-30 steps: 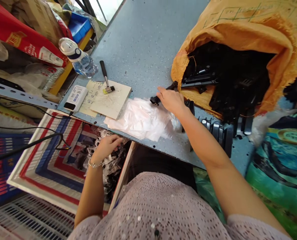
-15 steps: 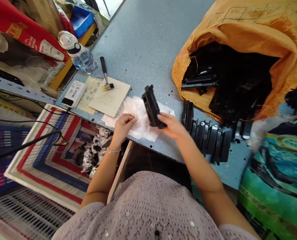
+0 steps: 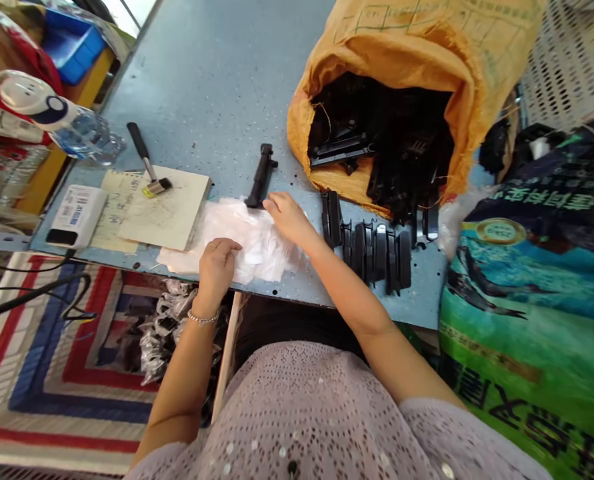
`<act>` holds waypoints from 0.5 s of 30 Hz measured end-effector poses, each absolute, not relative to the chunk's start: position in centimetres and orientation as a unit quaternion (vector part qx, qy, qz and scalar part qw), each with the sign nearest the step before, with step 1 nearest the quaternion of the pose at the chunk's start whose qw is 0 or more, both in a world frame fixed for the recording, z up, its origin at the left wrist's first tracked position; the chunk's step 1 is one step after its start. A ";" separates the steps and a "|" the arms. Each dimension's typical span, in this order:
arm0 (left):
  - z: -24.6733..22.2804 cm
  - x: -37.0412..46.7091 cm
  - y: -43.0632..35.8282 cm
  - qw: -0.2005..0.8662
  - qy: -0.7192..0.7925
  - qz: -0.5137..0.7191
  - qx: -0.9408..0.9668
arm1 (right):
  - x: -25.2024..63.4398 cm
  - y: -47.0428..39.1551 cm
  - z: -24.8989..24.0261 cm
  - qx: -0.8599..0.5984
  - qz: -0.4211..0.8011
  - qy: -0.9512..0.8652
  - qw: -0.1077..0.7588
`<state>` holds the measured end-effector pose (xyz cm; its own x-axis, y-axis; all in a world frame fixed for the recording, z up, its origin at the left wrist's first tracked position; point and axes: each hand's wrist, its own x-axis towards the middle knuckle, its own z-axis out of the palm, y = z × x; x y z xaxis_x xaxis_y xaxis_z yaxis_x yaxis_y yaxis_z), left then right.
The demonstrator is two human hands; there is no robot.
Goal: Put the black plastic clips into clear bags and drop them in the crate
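A slim black plastic part [image 3: 261,176] lies on the blue table, its near end at the far edge of a pile of thin, whitish plastic bags [image 3: 257,243]. My right hand [image 3: 291,217] is at that near end, fingertips drawn together beside the part and over the bags; whatever they pinch is hidden. On the left side of the pile rests my left hand [image 3: 218,265], its fingers bent and pressed together on the thin plastic. A row of similar black parts [image 3: 371,252] stands to the right of my right forearm.
An orange woven sack [image 3: 387,47] full of black parts opens toward me. To the left are a hammer [image 3: 144,157], a cardboard sheet [image 3: 177,207], a white box [image 3: 78,212] and a water bottle [image 3: 84,130]. Below the edge sits a striped basket [image 3: 71,360]; a green sack [image 3: 521,327] stands right.
The black part has gone from my raised right hand down onto the table. My right hand has lowered to the bags, and my left remains over them. The view has shifted right.
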<state>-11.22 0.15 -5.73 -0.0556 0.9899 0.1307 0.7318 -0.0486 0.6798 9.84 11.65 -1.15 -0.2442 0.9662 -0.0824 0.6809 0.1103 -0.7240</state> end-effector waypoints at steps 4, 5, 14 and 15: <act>-5.5 -11.2 0.1 0.187 0.659 0.301 0.663 | 15.9 10.7 2.2 -0.667 0.163 -0.721 0.091; -5.4 -11.2 0.2 0.187 0.665 0.302 0.657 | 17.2 10.4 2.4 -0.693 0.131 -0.707 0.050; -5.6 -11.8 0.5 0.203 0.663 0.289 0.660 | 19.6 11.6 1.8 -0.624 0.114 -0.769 -0.080; -5.6 -11.9 0.5 0.203 0.664 0.285 0.660 | 19.8 11.7 1.9 -0.575 0.111 -0.806 -0.084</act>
